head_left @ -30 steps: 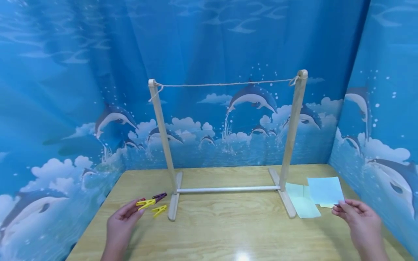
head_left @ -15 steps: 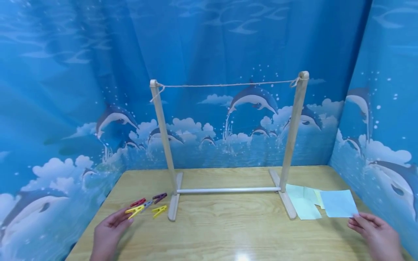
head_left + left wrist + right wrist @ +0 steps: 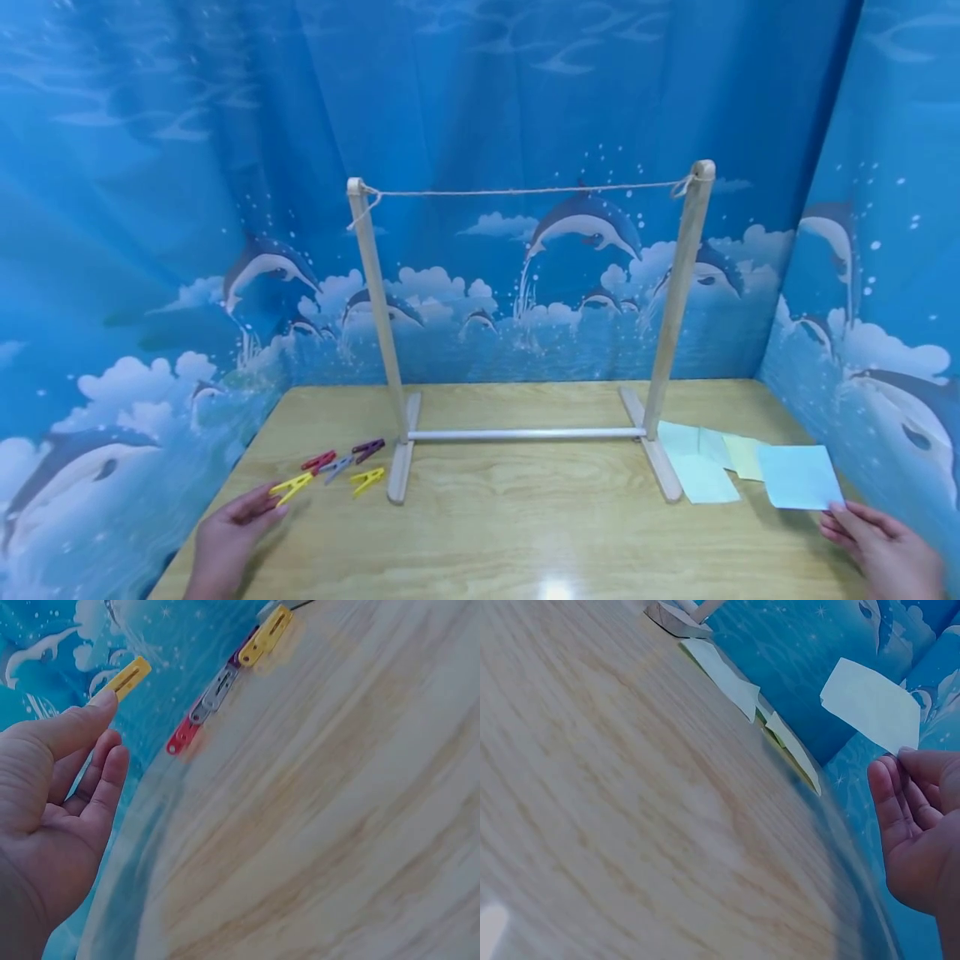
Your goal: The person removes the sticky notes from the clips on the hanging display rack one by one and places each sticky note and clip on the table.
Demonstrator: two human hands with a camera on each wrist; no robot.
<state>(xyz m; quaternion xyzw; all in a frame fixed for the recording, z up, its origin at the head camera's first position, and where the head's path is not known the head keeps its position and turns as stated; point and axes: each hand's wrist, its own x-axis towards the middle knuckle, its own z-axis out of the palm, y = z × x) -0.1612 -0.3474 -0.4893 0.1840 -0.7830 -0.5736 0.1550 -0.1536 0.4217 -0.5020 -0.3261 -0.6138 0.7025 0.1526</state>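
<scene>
At the table's left side my left hand (image 3: 234, 533) pinches a yellow clothespin (image 3: 291, 487) by one end, between thumb and fingers. The left wrist view shows that clothespin (image 3: 131, 677) raised off the tabletop. Just beyond it lie a red clothespin (image 3: 318, 460), a grey-blue clothespin (image 3: 339, 467), a purple clothespin (image 3: 368, 451) and a second yellow clothespin (image 3: 367, 480). On the right, my right hand (image 3: 885, 542) pinches a light blue paper square (image 3: 801, 477) by its near corner. The right wrist view has this paper (image 3: 874, 705) held up, apart from the other sheets.
Midway across the wooden table (image 3: 525, 525) stands a wooden frame with a left post (image 3: 381, 325), a right post (image 3: 677, 308) and a low crossbar (image 3: 525, 434). String (image 3: 517, 192) runs between the post tops. Pale green paper (image 3: 701, 482) and pale yellow paper (image 3: 745, 458) lie by its right foot.
My left hand has drawn the yellow clothespin left and nearer, away from the others. My right hand has carried the blue paper right and nearer, uncovering the yellow sheet.
</scene>
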